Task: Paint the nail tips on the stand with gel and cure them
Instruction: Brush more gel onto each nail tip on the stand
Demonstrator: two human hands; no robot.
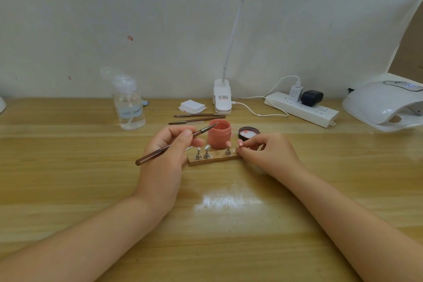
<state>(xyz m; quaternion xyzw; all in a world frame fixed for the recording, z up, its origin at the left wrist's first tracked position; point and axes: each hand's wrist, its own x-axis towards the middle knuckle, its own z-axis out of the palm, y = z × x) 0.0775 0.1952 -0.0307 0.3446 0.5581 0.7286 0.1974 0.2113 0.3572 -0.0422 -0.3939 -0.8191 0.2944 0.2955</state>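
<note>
A small wooden stand [214,160] lies at the table's middle with several metal pegs carrying nail tips. Two tips on the left look unpainted [207,147]; one further right is pink [228,143]. My left hand [170,144] holds a brown brush [174,143], its bristles over the rim of the open pink gel jar [219,134] just behind the stand. My right hand [263,150] pinches the peg of a pink nail tip [240,143] at the stand's right end. The jar's lid [249,133] lies upturned to the right of the jar.
Two spare brushes [196,118] and a stack of white pads [192,106] lie behind the jar. A clear pump bottle [128,103] stands at back left, a clip lamp [222,96] at centre, a power strip [302,109] and the white curing lamp [384,105] at back right.
</note>
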